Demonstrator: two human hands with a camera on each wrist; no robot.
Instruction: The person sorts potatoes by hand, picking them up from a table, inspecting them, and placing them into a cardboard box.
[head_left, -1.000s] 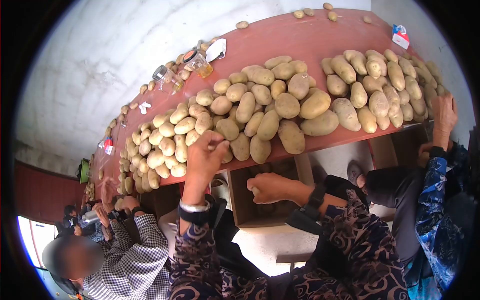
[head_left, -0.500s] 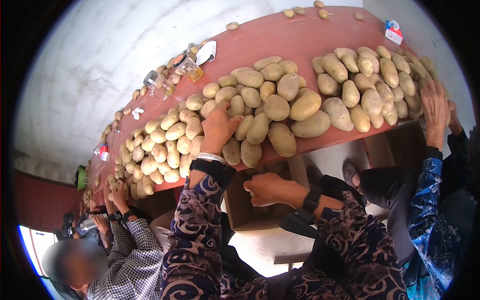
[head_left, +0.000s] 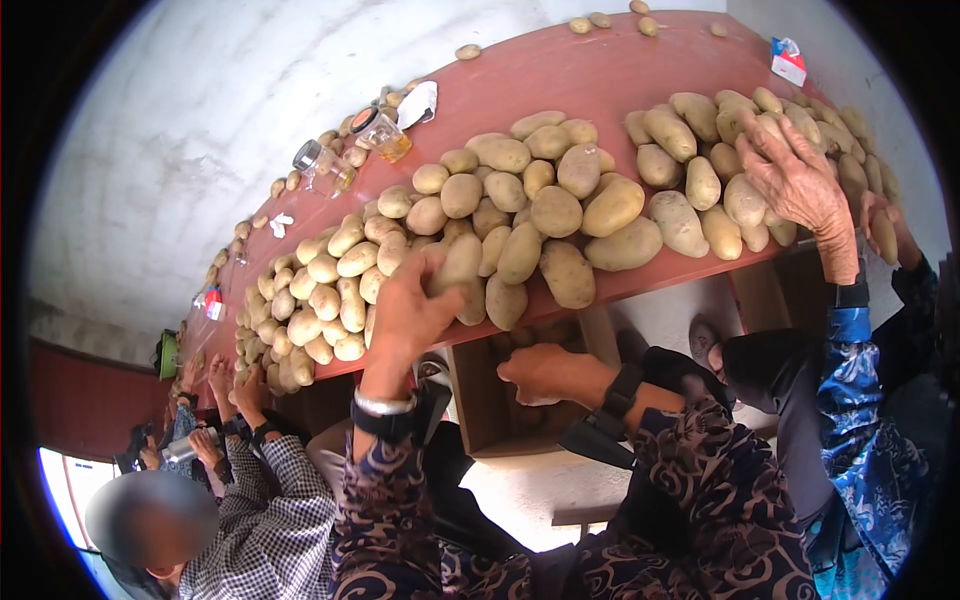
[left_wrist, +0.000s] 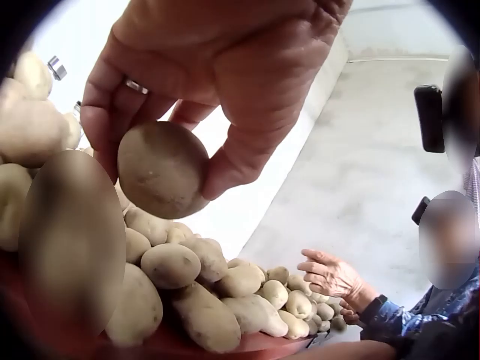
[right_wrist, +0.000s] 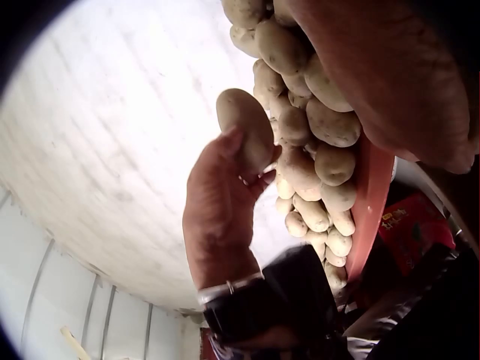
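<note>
My left hand [head_left: 408, 315] pinches an oval tan potato [left_wrist: 161, 169] between thumb and fingers, at the front of the potato heap [head_left: 520, 185]. The right wrist view shows that potato standing up from the fingers, its upper end uncovered. A silver ring and a pale bracelet are on this hand and wrist. Over an open cardboard box [head_left: 465, 405] below the table edge, my right hand [head_left: 548, 375] hangs with its fingers curled in. Its palm side is hidden, and I cannot tell whether it holds anything. Several potatoes lie in the box.
The red table [head_left: 560, 80] curves away left, with jars [head_left: 385, 135], a white cloth [head_left: 418, 103] and a tissue box [head_left: 788, 62] on it. At right, a neighbour's hand [head_left: 795, 180] reaches over another heap. A person in a checked shirt [head_left: 265, 500] sits at left.
My left hand went into the heap, then drew back toward the table edge with a potato. My right hand stays above the box. The neighbour's hand at right moved left over the heap.
</note>
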